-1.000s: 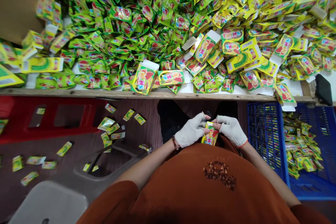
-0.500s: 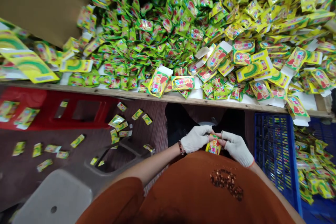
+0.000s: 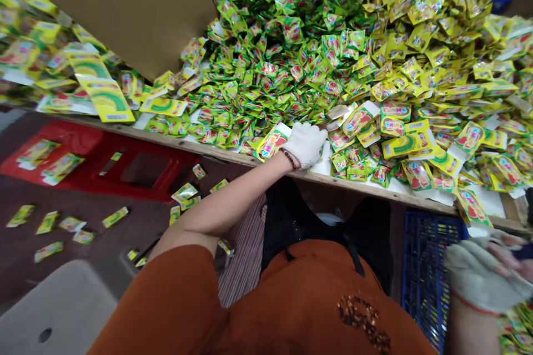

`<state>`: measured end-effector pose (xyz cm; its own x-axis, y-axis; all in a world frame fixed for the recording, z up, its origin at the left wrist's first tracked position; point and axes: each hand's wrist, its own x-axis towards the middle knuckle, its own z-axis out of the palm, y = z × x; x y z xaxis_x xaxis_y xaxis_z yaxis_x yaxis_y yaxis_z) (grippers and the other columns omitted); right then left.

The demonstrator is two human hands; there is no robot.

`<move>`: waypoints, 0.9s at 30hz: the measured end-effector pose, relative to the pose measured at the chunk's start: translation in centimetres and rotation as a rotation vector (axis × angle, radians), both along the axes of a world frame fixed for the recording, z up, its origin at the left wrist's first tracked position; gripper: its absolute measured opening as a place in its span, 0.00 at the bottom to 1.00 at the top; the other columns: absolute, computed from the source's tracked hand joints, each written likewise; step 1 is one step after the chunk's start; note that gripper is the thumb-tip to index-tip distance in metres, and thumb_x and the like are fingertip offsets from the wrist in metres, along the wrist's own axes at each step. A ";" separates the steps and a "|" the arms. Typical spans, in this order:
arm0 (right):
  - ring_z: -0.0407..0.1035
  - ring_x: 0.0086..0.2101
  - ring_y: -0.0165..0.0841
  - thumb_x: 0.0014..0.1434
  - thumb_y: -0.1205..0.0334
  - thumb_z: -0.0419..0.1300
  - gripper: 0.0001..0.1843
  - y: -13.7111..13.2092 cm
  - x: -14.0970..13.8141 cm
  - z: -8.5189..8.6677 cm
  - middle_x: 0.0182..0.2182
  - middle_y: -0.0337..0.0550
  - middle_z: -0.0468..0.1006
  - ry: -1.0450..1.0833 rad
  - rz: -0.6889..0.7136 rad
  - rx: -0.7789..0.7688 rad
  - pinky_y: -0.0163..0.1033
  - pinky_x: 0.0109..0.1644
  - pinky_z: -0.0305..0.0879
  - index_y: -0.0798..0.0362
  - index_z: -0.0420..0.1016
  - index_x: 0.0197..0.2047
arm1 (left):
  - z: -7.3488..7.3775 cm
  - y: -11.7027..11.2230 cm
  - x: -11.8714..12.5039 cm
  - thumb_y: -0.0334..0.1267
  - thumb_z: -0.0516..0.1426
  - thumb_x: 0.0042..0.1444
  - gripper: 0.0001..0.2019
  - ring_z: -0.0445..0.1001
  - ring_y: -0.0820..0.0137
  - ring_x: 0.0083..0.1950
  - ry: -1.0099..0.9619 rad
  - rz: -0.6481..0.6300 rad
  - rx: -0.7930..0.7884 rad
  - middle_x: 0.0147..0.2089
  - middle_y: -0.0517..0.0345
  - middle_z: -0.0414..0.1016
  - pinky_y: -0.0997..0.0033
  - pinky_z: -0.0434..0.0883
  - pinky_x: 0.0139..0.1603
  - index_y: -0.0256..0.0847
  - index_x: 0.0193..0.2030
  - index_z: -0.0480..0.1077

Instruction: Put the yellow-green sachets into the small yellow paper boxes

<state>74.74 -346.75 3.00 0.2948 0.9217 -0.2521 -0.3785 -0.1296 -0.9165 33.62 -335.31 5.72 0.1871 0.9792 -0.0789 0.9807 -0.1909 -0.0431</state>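
Note:
My left hand (image 3: 306,145), in a white fingerless glove, reaches to the front edge of the table and curls down, closed. It covers the spot beside an upright-printed candy box (image 3: 272,143) with a white flap; what lies under the fingers is hidden. Small green candy packets (image 3: 266,69) are heaped just behind it. My right hand (image 3: 489,274), also gloved and somewhat blurred, is out at the far right, above the crate side. Its fingers are apart and I see nothing in them.
Yellow packets (image 3: 420,39) and flat boxes (image 3: 406,141) cover the table's right. A large cardboard carton (image 3: 137,5) stands at left. Below are a blue crate (image 3: 433,277), a red plastic stool (image 3: 137,169), a grey stool (image 3: 58,310) and boxes scattered on the floor (image 3: 200,222).
Both hands held a small candy box near my lap; that box is out of sight now. My left hand has moved forward to the table, my right hand outward to the right.

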 end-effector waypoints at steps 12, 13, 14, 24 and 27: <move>0.77 0.44 0.36 0.54 0.54 0.71 0.21 1.9 -17.4 -3.5 0.45 0.45 0.80 -0.189 0.420 0.188 0.42 0.48 0.75 0.48 0.68 0.46 | -4.1 -8.8 5.0 0.41 0.65 0.52 0.20 0.76 0.70 0.37 -1.590 0.398 -0.082 0.40 0.56 0.74 0.70 0.75 0.39 0.40 0.48 0.62; 0.77 0.42 0.36 0.53 0.53 0.71 0.21 1.9 -17.6 -3.8 0.43 0.45 0.80 -0.203 0.409 0.184 0.41 0.47 0.75 0.48 0.68 0.45 | -5.2 -9.8 5.9 0.43 0.67 0.50 0.22 0.77 0.69 0.38 -1.676 0.433 -0.137 0.42 0.55 0.75 0.70 0.75 0.40 0.40 0.47 0.63; 0.77 0.41 0.35 0.53 0.52 0.71 0.20 1.9 -17.6 -4.2 0.40 0.44 0.80 -0.231 0.406 0.170 0.41 0.46 0.75 0.49 0.69 0.43 | -6.2 -10.7 6.8 0.45 0.68 0.48 0.24 0.77 0.69 0.39 -1.746 0.468 -0.185 0.44 0.54 0.76 0.69 0.76 0.41 0.40 0.47 0.64; 0.72 0.36 0.36 0.56 0.49 0.64 0.16 -3.6 -12.7 -8.5 0.37 0.45 0.81 -0.574 0.726 -0.099 0.41 0.40 0.70 0.52 0.82 0.41 | -12.0 -16.2 7.8 0.46 0.62 0.53 0.15 0.78 0.62 0.45 -1.504 0.433 -0.346 0.42 0.48 0.81 0.62 0.74 0.49 0.36 0.39 0.79; 0.70 0.34 0.35 0.57 0.49 0.63 0.15 -4.4 -12.5 -8.8 0.31 0.42 0.78 -0.563 0.800 -0.125 0.40 0.40 0.68 0.52 0.81 0.34 | -11.9 -16.7 7.5 0.46 0.59 0.56 0.13 0.77 0.64 0.41 -1.435 0.275 -0.411 0.38 0.50 0.81 0.65 0.73 0.44 0.37 0.36 0.79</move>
